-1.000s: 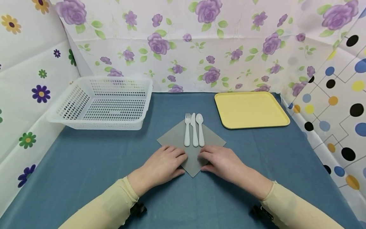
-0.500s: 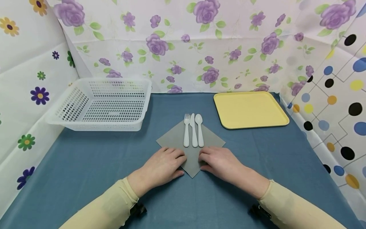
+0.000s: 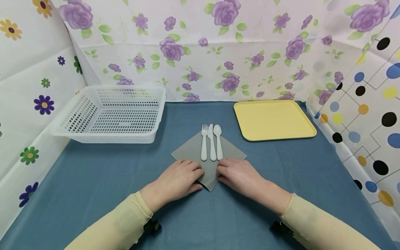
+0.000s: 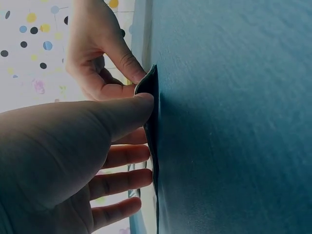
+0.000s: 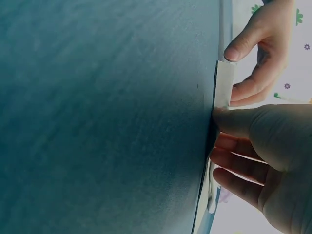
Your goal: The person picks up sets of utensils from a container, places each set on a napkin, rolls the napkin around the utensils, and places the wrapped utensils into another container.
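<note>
Change shows at the near corner of the grey sheet [image 3: 209,173]: a second ago its tip lay flat and reached a little nearer the person, whereas now it is drawn back slightly and bent upward, with a dark gap beneath its near left edge. The right hand [image 3: 239,175] made the clearer move. Its thumb, earlier stretched along the near right edge, has tucked in, and both wrist views suggest that these fingers now pinch the sheet there. The left hand [image 3: 178,180] has hardly shifted; its fingers are relaxed and nearly straight against the near left edge, thumb apart from forefinger. Whether that thumb sits under the edge, I cannot tell.

For the work in hand, this reads as the very start of handling the sheet itself: one edge is raised, but no fold is made and most of it lies flat on the worktop [image 3: 109,173], set as a diamond in the middle.

White fork [image 3: 204,146], knife [image 3: 212,144] and spoon [image 3: 219,146] lie undisturbed, side by side on the sheet, their heads toward the far side. The spoon's handle ends just beside the right fingers. Beyond, the white basket [image 3: 103,134] at far left and yellow tray [image 3: 275,119] at far right have stayed put.
</note>
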Motion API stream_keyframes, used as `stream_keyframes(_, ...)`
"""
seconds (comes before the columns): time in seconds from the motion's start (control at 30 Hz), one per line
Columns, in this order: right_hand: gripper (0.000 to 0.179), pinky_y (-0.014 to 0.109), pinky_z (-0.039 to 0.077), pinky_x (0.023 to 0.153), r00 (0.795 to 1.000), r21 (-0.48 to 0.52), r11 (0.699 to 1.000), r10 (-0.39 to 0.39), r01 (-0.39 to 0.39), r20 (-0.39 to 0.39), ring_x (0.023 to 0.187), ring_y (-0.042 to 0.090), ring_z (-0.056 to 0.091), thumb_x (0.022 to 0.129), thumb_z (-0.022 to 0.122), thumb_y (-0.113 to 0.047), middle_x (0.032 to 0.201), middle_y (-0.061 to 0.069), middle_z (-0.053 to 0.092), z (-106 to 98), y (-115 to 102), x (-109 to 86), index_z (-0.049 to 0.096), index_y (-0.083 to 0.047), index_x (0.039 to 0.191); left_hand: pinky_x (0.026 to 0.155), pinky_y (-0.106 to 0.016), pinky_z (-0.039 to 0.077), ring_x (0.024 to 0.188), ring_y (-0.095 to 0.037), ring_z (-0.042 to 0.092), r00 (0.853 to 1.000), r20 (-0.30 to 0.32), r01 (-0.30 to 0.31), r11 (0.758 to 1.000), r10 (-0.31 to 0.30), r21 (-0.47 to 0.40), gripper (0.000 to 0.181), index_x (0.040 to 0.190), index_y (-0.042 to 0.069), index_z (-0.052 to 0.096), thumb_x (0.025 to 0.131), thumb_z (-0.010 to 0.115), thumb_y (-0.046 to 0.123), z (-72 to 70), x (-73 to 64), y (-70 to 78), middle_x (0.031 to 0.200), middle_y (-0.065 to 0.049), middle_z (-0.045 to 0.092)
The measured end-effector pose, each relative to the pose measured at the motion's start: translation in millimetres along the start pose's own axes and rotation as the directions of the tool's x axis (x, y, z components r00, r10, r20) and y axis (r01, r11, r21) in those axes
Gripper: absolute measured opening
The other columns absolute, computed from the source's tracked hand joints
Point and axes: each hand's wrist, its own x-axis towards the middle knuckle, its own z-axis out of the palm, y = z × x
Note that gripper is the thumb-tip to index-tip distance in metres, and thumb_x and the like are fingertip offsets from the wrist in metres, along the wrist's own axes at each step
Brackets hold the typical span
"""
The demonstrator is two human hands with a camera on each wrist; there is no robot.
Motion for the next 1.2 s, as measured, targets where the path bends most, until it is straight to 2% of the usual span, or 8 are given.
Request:
stream_keyframes(0.23,0.017,0.031,0.058,0.069,0.998,0.100,0.993,0.058,-0.057,-0.015,0.077,0.010,0.064,0.095,0.091,-0.017,0.092,-0.006,0.068,-2,5,1.1,0.074,-0.020,0.096,0.093,-0.045,0.058,0.104,-0.021,0.070,1.000,-0.001,0.006,1.000,-0.006,-0.028,0.036,0.116,0.016,0.078,0.095,0.090,0.043,0.2,3.9,-3.8,0.114,-0.001,0.072)
stream_keyframes(0.33,0.014,0.031,0.057,0.068,0.996,0.140,0.987,0.086,-0.084,-0.012,0.076,0.009,0.064,0.097,0.088,-0.016,0.093,-0.007,0.069,-4,8,2.0,0.074,-0.020,0.096,0.088,-0.044,0.058,0.099,-0.021,0.071,1.000,-0.010,0.007,1.000,-0.007,-0.026,0.031,0.112,0.016,0.078,0.095,0.090,0.040,1.2,7.3,-5.3,0.110,-0.001,0.072)
stream_keyframes(0.53,0.011,0.030,0.056,0.067,0.989,0.203,0.968,0.149,-0.148,0.009,0.075,0.005,0.063,0.101,0.084,-0.016,0.090,-0.009,0.070,-6,13,5.1,0.075,-0.021,0.098,0.071,-0.040,0.056,0.079,-0.018,0.068,0.997,-0.073,0.028,0.998,-0.033,-0.063,0.017,0.095,0.016,0.075,0.096,0.090,0.025,4.7,14.7,-10.4,0.092,0.001,0.070)
stream_keyframes(0.7,0.003,0.031,0.059,0.072,0.979,0.249,0.947,0.200,-0.204,0.040,0.080,0.003,0.066,0.103,0.082,-0.022,0.096,-0.010,0.074,-9,18,5.6,0.080,-0.021,0.105,0.067,-0.038,0.057,0.073,-0.018,0.065,0.990,-0.122,0.063,0.992,-0.076,-0.106,0.015,0.094,0.015,0.074,0.098,0.088,0.021,3.9,20.9,-14.9,0.085,0.001,0.065)
stream_keyframes(0.87,0.012,0.035,0.059,0.076,0.964,0.307,0.915,0.263,-0.263,0.043,0.083,0.005,0.067,0.107,0.077,-0.030,0.100,-0.009,0.076,-12,24,6.0,0.082,-0.020,0.112,0.068,-0.038,0.056,0.075,-0.018,0.064,0.978,-0.158,0.116,0.984,-0.137,-0.135,0.014,0.094,0.016,0.073,0.102,0.084,0.020,0.2,29.4,-18.5,0.085,0.002,0.064)
stream_keyframes(1.03,0.026,0.040,0.060,0.080,0.943,0.353,0.876,0.326,-0.327,0.065,0.088,0.010,0.068,0.111,0.069,-0.038,0.107,-0.004,0.076,-15,28,5.4,0.082,-0.017,0.120,0.066,-0.037,0.055,0.076,-0.018,0.060,0.971,-0.136,0.172,0.971,-0.195,-0.166,0.016,0.092,0.017,0.070,0.105,0.080,0.019,-1.8,37.2,-21.5,0.086,0.002,0.061)
stream_keyframes(1.13,0.032,0.044,0.061,0.085,0.933,0.349,0.867,0.350,-0.355,0.080,0.095,0.016,0.071,0.109,0.071,-0.042,0.112,-0.001,0.076,-15,31,5.5,0.081,-0.015,0.125,0.066,-0.037,0.054,0.077,-0.018,0.060,0.967,-0.120,0.201,0.964,-0.224,-0.173,0.016,0.093,0.017,0.070,0.106,0.079,0.019,-1.0,41.0,-23.9,0.088,0.001,0.062)
stream_keyframes(1.2,0.033,0.045,0.061,0.085,0.934,0.330,0.875,0.350,-0.355,0.075,0.096,0.019,0.072,0.106,0.076,-0.041,0.112,0.001,0.075,-14,34,6.0,0.080,-0.014,0.125,0.066,-0.038,0.055,0.078,-0.018,0.060,0.964,-0.111,0.222,0.959,-0.243,-0.178,0.016,0.093,0.017,0.070,0.106,0.078,0.019,-0.8,43.3,-25.7,0.090,0.000,0.062)
